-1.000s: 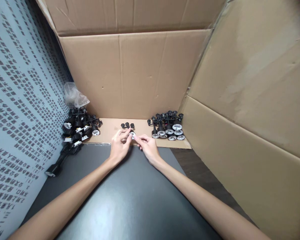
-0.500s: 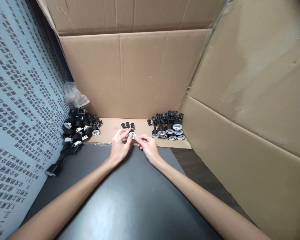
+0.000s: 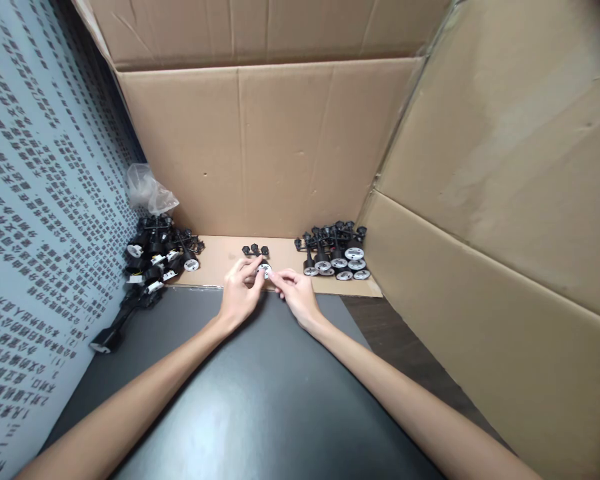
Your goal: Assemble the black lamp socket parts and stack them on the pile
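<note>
Two bare hands meet near the centre of the frame over a miniature black lamp post [image 3: 265,263] that has three lantern heads [image 3: 255,251] and a round white base face [image 3: 266,268]. The lamp post lies just above and between the hands, its long axis running away from the person: lantern heads at the far end, base face toward the viewer, the base sitting slightly right of the heads. Much of its stem is hidden behind fingers.

The left hand [image 3: 239,289] is the nearer and covers more of the piece; its thumb and index finger are closed around the left side of the base. The right hand [image 3: 299,296] has thumb and index finger drawn close together at the lower right edge of the base face, the other fingers curled under; whether it pinches the rim or some small part cannot be told.

Beneath the lantern heads runs a cardboard strip [image 3: 284,249], along the far edge of a dark grey tabletop [image 3: 260,393]. Right of centre, a stack of similar lamps [image 3: 338,253] stands with most white bases toward the viewer. Left of centre is a looser heap of lamps [image 3: 156,252], below a clear plastic bag [image 3: 150,191], and a single lamp [image 3: 109,339] lies aslant at the lower left.
</note>
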Motion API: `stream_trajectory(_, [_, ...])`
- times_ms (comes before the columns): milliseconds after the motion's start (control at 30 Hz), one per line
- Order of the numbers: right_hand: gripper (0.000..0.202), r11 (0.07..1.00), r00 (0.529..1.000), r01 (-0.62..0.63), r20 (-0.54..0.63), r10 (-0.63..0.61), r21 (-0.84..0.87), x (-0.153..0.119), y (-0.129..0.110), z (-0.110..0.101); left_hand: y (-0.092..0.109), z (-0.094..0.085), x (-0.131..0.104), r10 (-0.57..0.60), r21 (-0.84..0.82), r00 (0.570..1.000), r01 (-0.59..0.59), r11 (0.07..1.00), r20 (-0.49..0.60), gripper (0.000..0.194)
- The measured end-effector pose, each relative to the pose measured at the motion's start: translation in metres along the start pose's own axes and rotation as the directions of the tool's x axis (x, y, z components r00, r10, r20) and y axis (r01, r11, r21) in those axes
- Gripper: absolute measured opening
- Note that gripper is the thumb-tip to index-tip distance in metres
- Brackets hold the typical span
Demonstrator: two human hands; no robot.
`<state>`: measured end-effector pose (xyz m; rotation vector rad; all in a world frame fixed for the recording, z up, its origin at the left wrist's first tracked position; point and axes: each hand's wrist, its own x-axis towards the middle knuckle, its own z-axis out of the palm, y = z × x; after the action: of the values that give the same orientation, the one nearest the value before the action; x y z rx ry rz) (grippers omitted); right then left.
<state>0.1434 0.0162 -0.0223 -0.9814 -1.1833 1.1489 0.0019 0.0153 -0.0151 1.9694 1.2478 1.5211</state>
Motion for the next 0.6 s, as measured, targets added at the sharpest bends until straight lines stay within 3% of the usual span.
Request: stream_trajectory(600, [0.040, 1.000, 1.000, -0.007, -0.005, 0.007, -0.018, -0.0015, -0.0027, 0.0011, 0.0017, 0.0006, -0.0015, 0.005, 0.017, 0.999, -0.005, 1.000, -0.037, 0.032])
